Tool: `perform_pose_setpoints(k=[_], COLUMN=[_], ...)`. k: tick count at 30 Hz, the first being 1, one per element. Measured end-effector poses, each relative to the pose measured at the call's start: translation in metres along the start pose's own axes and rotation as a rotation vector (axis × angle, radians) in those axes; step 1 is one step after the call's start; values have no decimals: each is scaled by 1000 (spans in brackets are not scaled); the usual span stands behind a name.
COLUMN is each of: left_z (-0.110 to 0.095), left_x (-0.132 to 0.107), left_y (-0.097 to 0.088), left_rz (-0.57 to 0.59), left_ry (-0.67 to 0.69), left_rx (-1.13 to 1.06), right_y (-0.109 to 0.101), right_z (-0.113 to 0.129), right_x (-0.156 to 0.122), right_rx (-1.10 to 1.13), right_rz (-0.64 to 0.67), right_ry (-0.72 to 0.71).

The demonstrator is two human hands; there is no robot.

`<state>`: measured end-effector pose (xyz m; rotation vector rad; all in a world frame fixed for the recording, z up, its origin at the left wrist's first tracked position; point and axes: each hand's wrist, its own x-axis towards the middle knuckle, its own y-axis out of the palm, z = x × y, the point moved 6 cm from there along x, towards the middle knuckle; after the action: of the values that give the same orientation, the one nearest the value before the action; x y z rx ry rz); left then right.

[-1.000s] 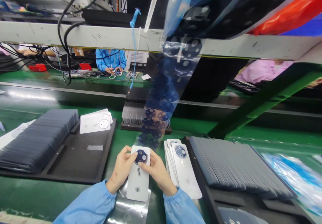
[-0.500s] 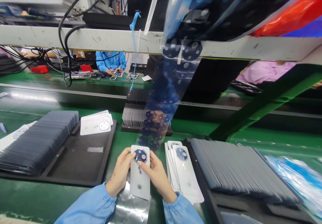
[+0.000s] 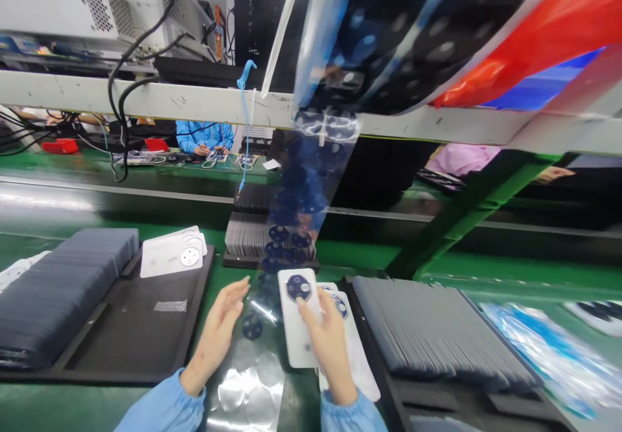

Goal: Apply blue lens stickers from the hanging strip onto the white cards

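A white phone back cover (image 3: pixel 296 338) with a dark round camera patch is held upright in my right hand (image 3: pixel 328 335), the thumb lying just below the patch. My left hand (image 3: pixel 218 325) is empty, its fingers stretched out and apart from the cover. Between my hands a clear film strip (image 3: pixel 245 386) runs down from the shelf. Dark round camera stickers (image 3: pixel 252 327) sit on its upper part, while its lower end shows bare circles. Partly hidden behind my right hand, several white back covers (image 3: pixel 357 348) lie in a small pile.
To the left, a black tray (image 3: pixel 131 341) holds a row of dark sheets (image 3: pixel 72 289) and a few white covers (image 3: pixel 170 254). Another tray with grey sheets (image 3: pixel 437 335) stands right. Plastic-wrapped items (image 3: pixel 544 348) lie beyond it. A shelf beam (image 3: pixel 204 105) crosses overhead; a co-worker (image 3: pixel 204 135) sits behind.
My left hand has let go of the white back cover and opened. My right hand has carried the cover to the right, toward the pile. The view has shifted slightly.
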<state>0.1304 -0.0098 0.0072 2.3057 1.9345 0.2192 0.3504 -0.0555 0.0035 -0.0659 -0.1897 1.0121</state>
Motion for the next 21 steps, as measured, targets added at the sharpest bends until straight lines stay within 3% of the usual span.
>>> perform_pose_setpoints(k=[2,4,7,11,13,18,21], left_z=[-10,-18,-28,-33,-34,-31,-30], left_x=[10,20,32,49,62,100,114], left_y=[-22,-50,-95,-138,-151,-171,-180], left_rz=[-94,-193,-336,-385,-381,-316,-284], left_ry=[76,136,203,186,167,121,96], left_rx=[68,152,456,787,919,1162,1253], right_y=[-35,-60,-68,-49,-36,0,28], right_z=[-7,-21,-34,-22,-12,-6,-4], right_x=[13,22,29,22,15,1,-11], right_rx=[-233,-492,-749,-887,-833,-515,-480], right_rz=[-112,-134,-86,-187,-208,-2,186], right_ry=[37,116,77,-199,-328,-430,-497])
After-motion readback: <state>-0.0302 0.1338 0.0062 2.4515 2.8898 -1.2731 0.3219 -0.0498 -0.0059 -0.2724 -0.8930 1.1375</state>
